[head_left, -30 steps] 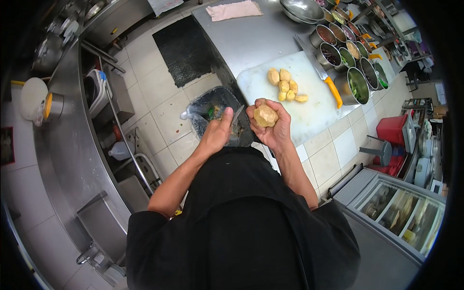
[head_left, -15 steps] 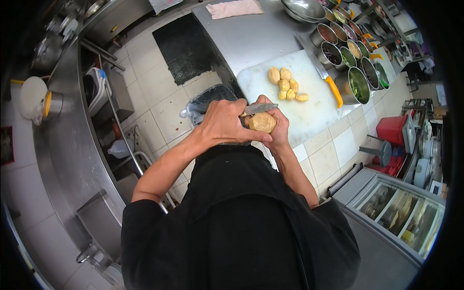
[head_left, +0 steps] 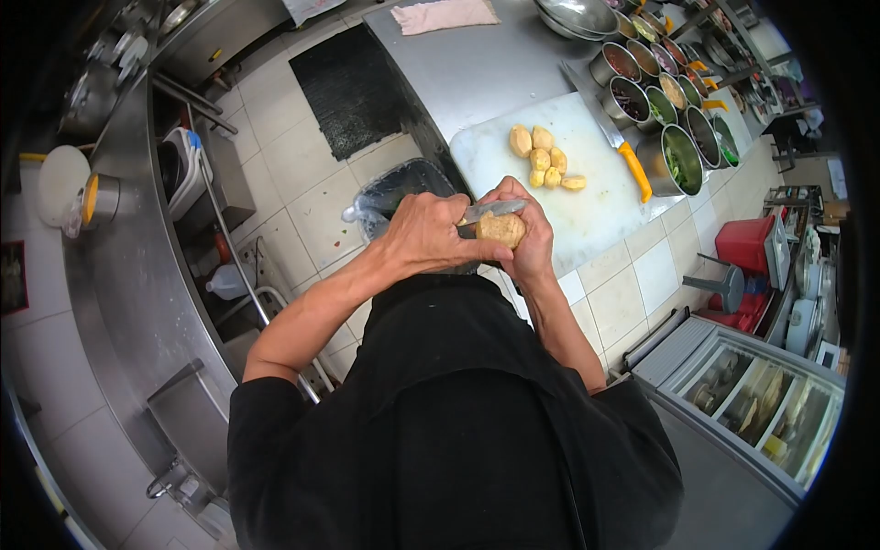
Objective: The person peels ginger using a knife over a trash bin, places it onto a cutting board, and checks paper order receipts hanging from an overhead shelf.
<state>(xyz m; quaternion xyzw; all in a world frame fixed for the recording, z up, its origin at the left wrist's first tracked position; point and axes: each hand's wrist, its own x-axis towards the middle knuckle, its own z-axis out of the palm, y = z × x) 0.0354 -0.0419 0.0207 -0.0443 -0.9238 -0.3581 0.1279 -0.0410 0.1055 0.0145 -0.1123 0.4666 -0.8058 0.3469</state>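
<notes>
My left hand [head_left: 423, 231] is closed around the handle of a small knife [head_left: 495, 210], its blade pointing right across the top of a brown potato [head_left: 501, 234]. The left thumb presses against the potato's lower side. Curled round that potato from the right is my right hand [head_left: 532, 229], its fingers partly behind the blade. Both hands are held over the near left corner of a white cutting board [head_left: 587, 215]. Several peeled yellow potatoes [head_left: 541, 158] lie grouped on the board. Most of the small knife's handle is hidden in my left hand.
A large knife with a yellow handle [head_left: 634, 172] lies along the board's right side. Metal pots [head_left: 674, 165] of ingredients crowd the counter's right. A bin lined with clear plastic [head_left: 367, 206] stands below my left hand. A steel sink counter [head_left: 128, 275] runs along the left.
Both hands, with the knife and potato, have shifted slightly to the right. The potato is turned a little under the blade. The potatoes on the board have stayed put.
</notes>
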